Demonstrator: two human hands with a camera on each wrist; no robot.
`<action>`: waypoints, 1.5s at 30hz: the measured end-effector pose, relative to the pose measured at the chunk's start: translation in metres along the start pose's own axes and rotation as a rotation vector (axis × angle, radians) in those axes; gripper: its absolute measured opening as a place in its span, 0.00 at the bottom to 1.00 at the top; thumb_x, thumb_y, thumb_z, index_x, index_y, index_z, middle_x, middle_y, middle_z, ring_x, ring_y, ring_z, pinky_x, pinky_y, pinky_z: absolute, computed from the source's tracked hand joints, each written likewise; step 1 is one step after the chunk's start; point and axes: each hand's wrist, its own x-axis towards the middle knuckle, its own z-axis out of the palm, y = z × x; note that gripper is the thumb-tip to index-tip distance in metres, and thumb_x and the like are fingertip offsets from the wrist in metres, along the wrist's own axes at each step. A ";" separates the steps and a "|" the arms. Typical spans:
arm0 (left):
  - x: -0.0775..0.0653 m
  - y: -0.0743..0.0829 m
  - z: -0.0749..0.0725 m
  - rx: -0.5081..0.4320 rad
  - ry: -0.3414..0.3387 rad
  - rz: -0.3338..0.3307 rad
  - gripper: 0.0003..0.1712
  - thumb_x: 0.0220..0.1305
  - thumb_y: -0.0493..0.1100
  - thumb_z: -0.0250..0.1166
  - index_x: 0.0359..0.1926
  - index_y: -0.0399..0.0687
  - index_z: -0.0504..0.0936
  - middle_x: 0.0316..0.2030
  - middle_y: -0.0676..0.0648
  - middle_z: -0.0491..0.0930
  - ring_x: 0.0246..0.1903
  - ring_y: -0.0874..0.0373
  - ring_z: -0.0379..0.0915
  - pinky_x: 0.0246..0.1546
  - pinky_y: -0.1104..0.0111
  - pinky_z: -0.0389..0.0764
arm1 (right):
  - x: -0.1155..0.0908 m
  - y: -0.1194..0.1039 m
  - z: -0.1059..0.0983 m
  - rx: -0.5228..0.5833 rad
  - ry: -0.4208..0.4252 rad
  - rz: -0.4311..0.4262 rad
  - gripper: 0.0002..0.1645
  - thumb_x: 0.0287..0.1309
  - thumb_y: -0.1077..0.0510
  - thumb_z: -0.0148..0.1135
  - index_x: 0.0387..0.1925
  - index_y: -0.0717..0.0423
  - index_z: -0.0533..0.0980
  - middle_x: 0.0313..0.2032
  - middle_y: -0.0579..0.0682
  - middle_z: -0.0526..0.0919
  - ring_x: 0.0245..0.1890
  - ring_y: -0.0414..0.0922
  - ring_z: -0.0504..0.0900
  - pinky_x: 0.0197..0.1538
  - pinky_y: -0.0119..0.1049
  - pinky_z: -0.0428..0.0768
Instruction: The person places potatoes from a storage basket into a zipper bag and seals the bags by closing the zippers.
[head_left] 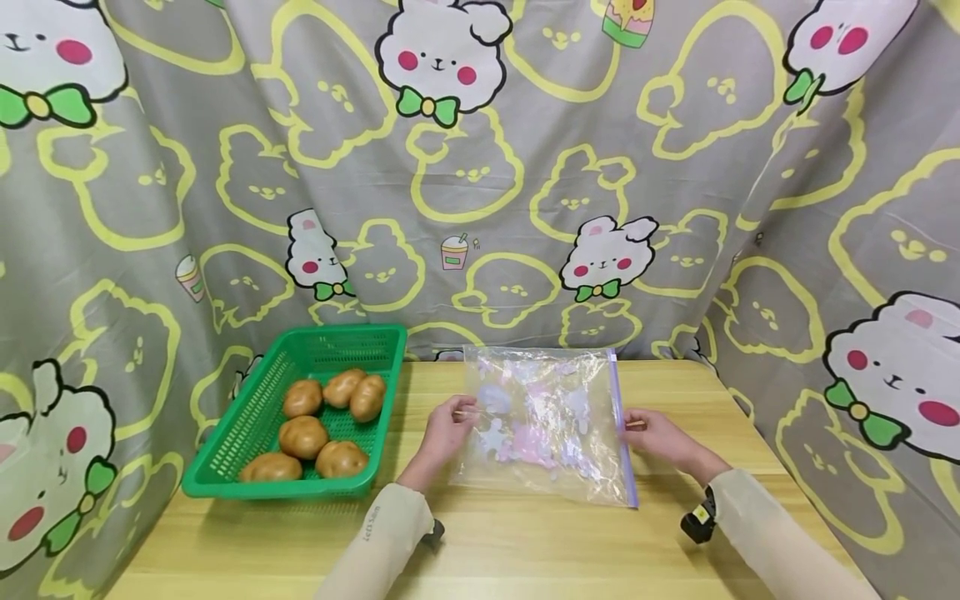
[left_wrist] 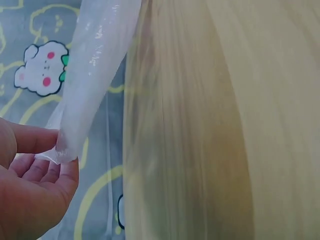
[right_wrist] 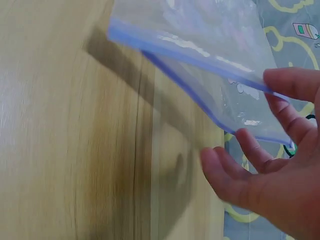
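Note:
A clear plastic zip bag [head_left: 540, 425] with pale pink and lavender printed shapes is held up over the wooden table, its purple zip edge toward the right. My left hand [head_left: 450, 423] pinches the bag's left edge between thumb and fingers; the left wrist view shows the plastic bunched at the fingertips. At the opposite side, my right hand [right_wrist: 270, 160] grips the upper lip of the mouth, with another finger against the lower lip. The two purple strips [right_wrist: 185, 90] stand apart in the right wrist view.
A green plastic basket [head_left: 193, 479] stands on the table's left, holding several brown potatoes [head_left: 303, 437]. The wooden table [head_left: 525, 554] ends at a grey curtain [head_left: 495, 292] with cartoon rabbits, which hangs behind and at both sides.

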 end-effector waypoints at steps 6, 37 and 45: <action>-0.002 -0.003 -0.007 -0.014 0.012 -0.019 0.16 0.57 0.26 0.63 0.48 0.32 0.79 0.40 0.38 0.82 0.39 0.45 0.78 0.36 0.66 0.80 | -0.001 -0.004 0.004 0.205 0.000 -0.012 0.13 0.60 0.66 0.58 0.43 0.72 0.68 0.49 0.73 0.73 0.48 0.59 0.79 0.45 0.42 0.80; 0.000 -0.004 -0.016 -0.018 0.049 -0.024 0.16 0.53 0.24 0.62 0.45 0.31 0.78 0.40 0.36 0.79 0.40 0.46 0.76 0.40 0.62 0.79 | 0.040 -0.035 -0.018 -0.081 0.230 -0.062 0.14 0.62 0.72 0.50 0.49 0.74 0.70 0.40 0.64 0.79 0.41 0.56 0.80 0.42 0.43 0.80; 0.018 0.012 -0.009 -0.026 0.060 -0.008 0.15 0.55 0.28 0.63 0.46 0.34 0.78 0.43 0.36 0.79 0.42 0.47 0.76 0.41 0.61 0.78 | 0.057 -0.052 -0.013 -0.225 0.305 -0.186 0.12 0.62 0.73 0.47 0.44 0.67 0.74 0.34 0.58 0.80 0.37 0.55 0.80 0.38 0.43 0.77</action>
